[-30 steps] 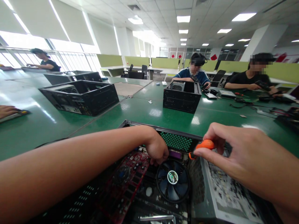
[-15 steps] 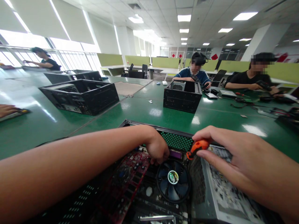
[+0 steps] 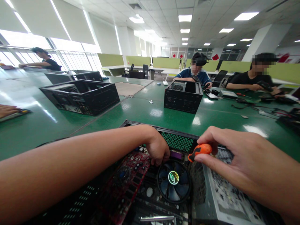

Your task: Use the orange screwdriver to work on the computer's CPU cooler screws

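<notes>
An open computer case (image 3: 185,142) lies in front of me with its inside showing. My left hand (image 3: 158,150) reaches in behind the black CPU fan (image 3: 173,182); its fingers are curled together and whatever they grip is hidden. Below my left forearm is a red circuit board (image 3: 131,181). My right hand (image 3: 225,150) pinches an orange and black screwdriver (image 3: 202,150) by its handle, above the gap between fan and the metal power supply (image 3: 225,193). The screwdriver's shaft does not show. A purple connector (image 3: 176,155) sits just behind the fan.
Two more open cases stand farther off, one at the left (image 3: 82,97) and one at the centre (image 3: 182,97). People work across the green table (image 3: 140,109). Cables (image 3: 264,107) and parts lie at the right. Another person's hand (image 3: 9,110) shows at the left edge.
My right hand has shifted slightly right, and the screwdriver handle has tilted to lie nearer level. My left hand stays almost in place.
</notes>
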Motion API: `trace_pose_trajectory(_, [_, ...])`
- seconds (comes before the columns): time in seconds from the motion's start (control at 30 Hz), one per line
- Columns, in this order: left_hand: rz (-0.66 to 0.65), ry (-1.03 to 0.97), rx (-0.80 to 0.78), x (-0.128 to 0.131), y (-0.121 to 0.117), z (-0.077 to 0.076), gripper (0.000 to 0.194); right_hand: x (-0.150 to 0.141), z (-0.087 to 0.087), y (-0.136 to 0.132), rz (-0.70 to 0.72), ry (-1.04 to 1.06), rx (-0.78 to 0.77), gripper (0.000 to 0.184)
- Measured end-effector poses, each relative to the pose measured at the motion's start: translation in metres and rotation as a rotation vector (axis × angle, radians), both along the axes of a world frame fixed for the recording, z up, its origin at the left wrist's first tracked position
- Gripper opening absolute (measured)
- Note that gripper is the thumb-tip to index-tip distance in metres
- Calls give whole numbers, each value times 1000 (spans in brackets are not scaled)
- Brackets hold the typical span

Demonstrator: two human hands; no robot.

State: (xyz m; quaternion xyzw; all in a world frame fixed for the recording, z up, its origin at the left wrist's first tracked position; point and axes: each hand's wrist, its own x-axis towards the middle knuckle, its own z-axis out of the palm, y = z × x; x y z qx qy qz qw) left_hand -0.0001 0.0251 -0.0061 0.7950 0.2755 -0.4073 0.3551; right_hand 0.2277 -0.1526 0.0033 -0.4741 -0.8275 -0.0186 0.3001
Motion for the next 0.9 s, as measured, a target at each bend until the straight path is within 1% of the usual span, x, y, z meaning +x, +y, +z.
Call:
trace_pose_trajectory(0.1, [-15,5,-17,0,3,-4,19,0,-2,-1,3,2,-13,12])
trace_pose_trajectory(0.2, [-9,-3,-6,-1,5,-6,19,0,0,-2,8,-2,-18,12])
trace_pose_trajectory(0.4, [-86,-26,6,-3,6,-7,20,-3,13,1,39,-27,-41,21])
trace_pose_trajectory(0.5, [-77,-54,-5,-7,6,-9,19,-4,17,1,40,-47,-59,25])
trace_pose_trajectory(0.6, [-75,-65,-9,-11,7,-9,19,-3,11,-5,1,-79,-49,32])
trace_pose_trajectory(0.7, [-70,-51,-18,-13,6,-9,18,-2,0,-15,-20,-111,-28,35])
trace_pose_trajectory(0.8, [-50,-46,-15,-14,5,-9,20,0,-9,-26,-31,-126,-16,34])
trace_pose_trajectory(0.9, [-23,-35,-3,-13,2,-8,21,1,-8,-33,-2,-139,-3,28])
